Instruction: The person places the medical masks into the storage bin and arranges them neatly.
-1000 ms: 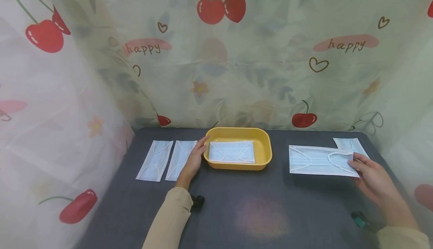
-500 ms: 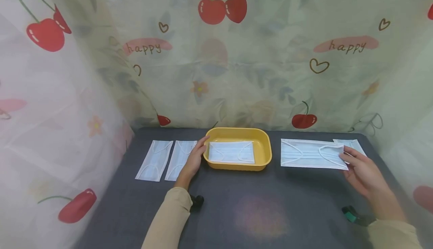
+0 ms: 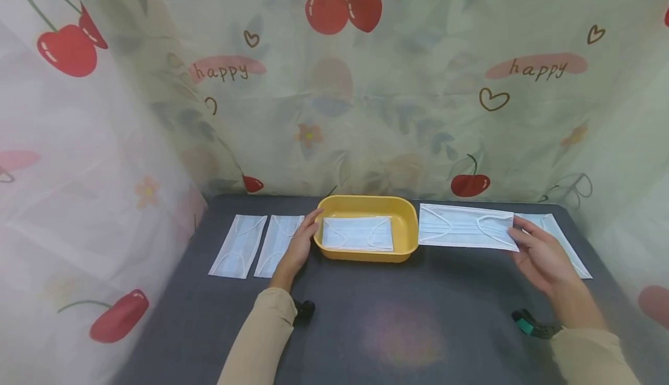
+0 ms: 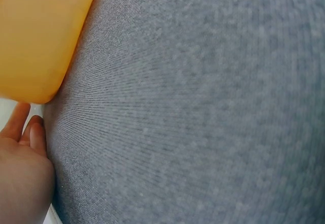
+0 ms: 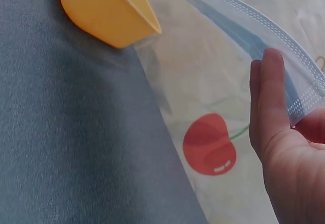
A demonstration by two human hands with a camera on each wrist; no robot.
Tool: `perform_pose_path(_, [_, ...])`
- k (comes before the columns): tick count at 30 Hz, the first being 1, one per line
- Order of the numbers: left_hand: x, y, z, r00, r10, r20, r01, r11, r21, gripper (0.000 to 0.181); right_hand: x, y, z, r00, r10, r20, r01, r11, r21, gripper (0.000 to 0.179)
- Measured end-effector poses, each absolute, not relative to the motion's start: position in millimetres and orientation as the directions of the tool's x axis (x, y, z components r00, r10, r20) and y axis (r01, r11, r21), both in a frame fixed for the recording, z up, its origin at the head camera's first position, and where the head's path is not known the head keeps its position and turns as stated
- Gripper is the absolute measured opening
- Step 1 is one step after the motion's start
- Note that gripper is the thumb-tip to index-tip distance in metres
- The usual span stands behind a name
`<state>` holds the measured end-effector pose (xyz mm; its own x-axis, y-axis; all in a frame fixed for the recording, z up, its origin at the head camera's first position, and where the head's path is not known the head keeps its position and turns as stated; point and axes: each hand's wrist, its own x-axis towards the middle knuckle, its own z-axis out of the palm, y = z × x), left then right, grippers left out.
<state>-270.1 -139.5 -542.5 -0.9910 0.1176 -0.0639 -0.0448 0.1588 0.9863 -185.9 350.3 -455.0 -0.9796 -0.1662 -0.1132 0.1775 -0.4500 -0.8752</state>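
My right hand (image 3: 543,257) pinches the right end of a pale blue face mask (image 3: 465,226) between thumb and fingers. That mask hangs level above the table, its left end close to the right rim of a yellow plastic basin (image 3: 376,256). The right wrist view shows the mask (image 5: 254,26) slanting up from my fingers. Inside the basin lies another face mask (image 3: 358,234), ear loops upward. My left hand (image 3: 298,248) touches the basin's left end with fairly straight fingers. In the left wrist view these fingers (image 4: 19,120) are beside the basin's end wall (image 4: 40,41).
Two face masks, an outer mask (image 3: 237,247) and an inner mask (image 3: 276,245), lie left of the basin, the inner partly behind my left hand. Another mask (image 3: 561,243) lies at the right, partly covered by my right hand. A printed curtain (image 3: 407,141) hangs behind the dark table (image 3: 366,303).
My right hand has carried the face mask leftward and away from me, toward the basin. More of the mask at the right now shows. The left hand and the basin stay in place.
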Motion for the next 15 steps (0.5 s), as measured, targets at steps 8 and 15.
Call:
perform_pose_path(8, [-271, -140, -543, -0.991, 0.122, -0.056, -0.038, 0.146, 0.989, 0.046, -194, 335, -446, -0.971, -0.175, -0.165, 0.217, -0.335, -0.917, 0.084])
perform_pose_path(15, [-270, -139, -542, -0.992, 0.12, -0.05, -0.033, 0.143, 0.989, 0.047, -200, 320, -441, -0.972, -0.176, -0.154, 0.197, -0.266, -0.944, 0.082])
